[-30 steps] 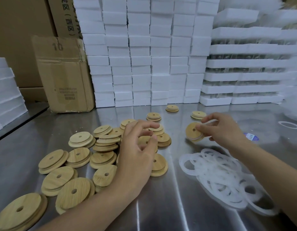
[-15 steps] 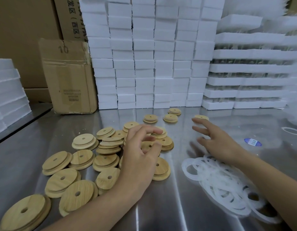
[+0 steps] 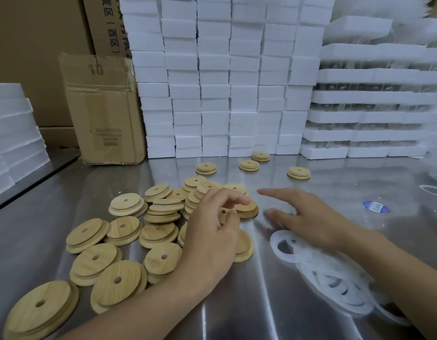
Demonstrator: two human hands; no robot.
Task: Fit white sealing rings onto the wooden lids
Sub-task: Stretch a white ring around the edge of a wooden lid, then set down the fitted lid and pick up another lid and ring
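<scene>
Many lids (image 3: 124, 229) under your left hand (image 3: 210, 244), which is curled and pinching one: stiff, light, grip by the rim. Right hand (image 3: 308, 214) splayed, empty; rings (image 3: 330, 273) below its wrist, soft, floppy, tangle-prone; pinch one loop.

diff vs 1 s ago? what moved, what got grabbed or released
The right hand let go of the ringed lid it held a second ago; it is now empty, fingers spread above the white rings. A fourth finished lid now lies at the back of the table. The left hand stayed over the lid pile, pinching a wooden lid. Pile, rings, cardboard box unchanged.
</scene>
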